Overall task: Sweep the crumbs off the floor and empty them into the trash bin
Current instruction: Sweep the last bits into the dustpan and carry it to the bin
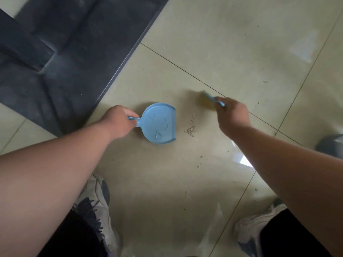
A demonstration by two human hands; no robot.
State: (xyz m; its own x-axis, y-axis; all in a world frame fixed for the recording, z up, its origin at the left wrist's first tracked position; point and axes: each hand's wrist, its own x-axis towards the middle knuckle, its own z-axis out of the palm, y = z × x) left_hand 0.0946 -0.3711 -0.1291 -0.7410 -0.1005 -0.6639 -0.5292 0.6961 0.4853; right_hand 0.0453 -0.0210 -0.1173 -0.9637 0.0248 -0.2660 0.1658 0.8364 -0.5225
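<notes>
**Dustpan and brush held low over a small heap of crumbs**

The left hand [120, 121] curls its fingers round the short handle of the blue dustpan [159, 123], which lies flat on the floor tiles [232, 52] with its open lip facing right. The right hand [232, 114] grips the blue handle of a small brush [208, 102]; its yellowish bristles are blurred, so whether they touch the tile is hard to say. Between the two, just right of the lip, sits a little pile of crumbs [190, 130], with stray specks scattered farther right and nearer. A dark slab [65, 52] fills the far left. Grey shoes [98, 201] stand at the near edge.
</notes>
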